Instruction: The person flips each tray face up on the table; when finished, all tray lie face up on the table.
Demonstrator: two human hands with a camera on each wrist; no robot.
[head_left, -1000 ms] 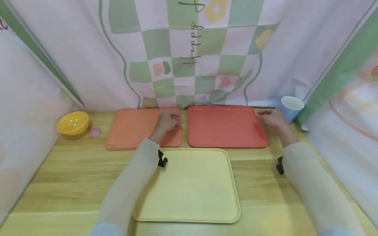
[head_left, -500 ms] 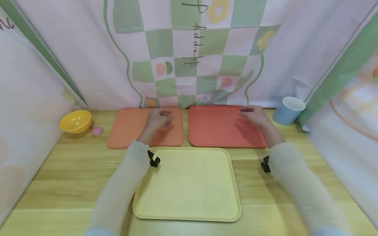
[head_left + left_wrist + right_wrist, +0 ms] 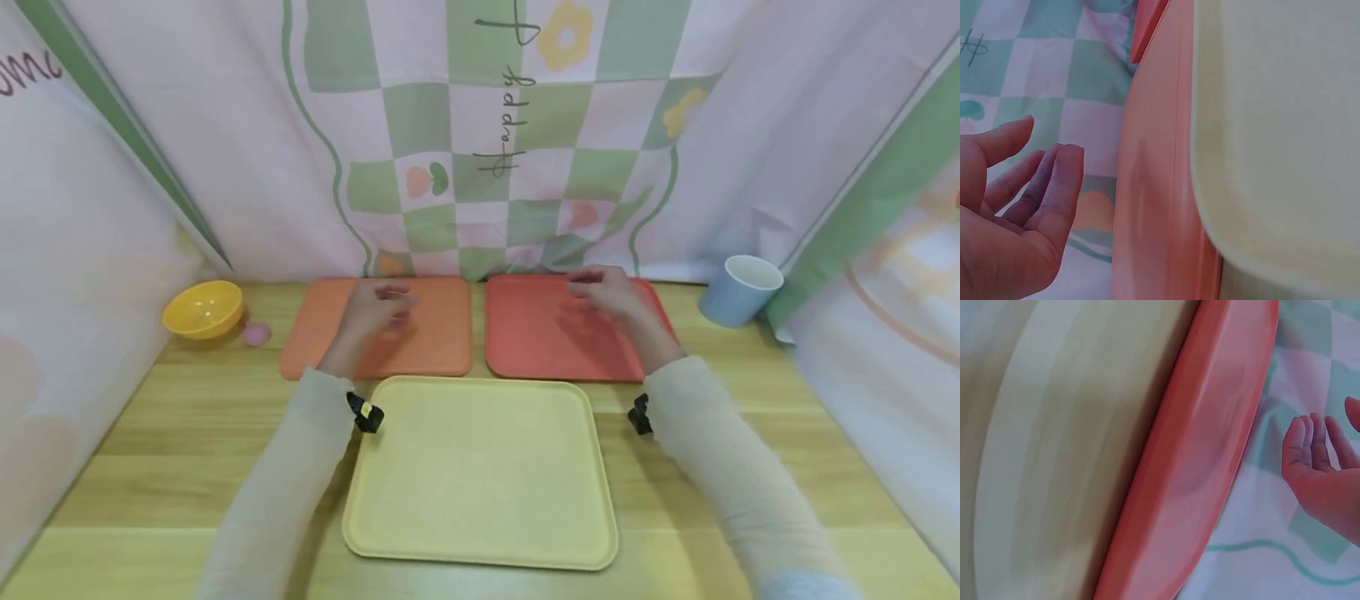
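Over the orange tray [image 3: 435, 333] at the back left hovers my left hand [image 3: 369, 312], its fingers loosely bent and nothing held. The left wrist view shows that hand [image 3: 1029, 206] with thumb and fingertips apart. My right hand [image 3: 611, 293] is above the red tray [image 3: 525, 333] at the back right, casting a shadow on it. In the right wrist view the right hand's fingers [image 3: 1294, 440] are relaxed and hold nothing. A pale yellow tray [image 3: 483, 475] lies in front of both, between my forearms.
At the left stands a yellow bowl [image 3: 202, 310], with a small pink object [image 3: 256, 334] beside it. A light blue cup [image 3: 738, 293] stands in the back right corner. Printed cloth [image 3: 487, 125] walls off the back and sides of the wooden table [image 3: 187, 467].
My left hand has moved left across the orange tray. My right hand has shifted left from beside the blue cup to above the red tray. The view has shifted slightly.
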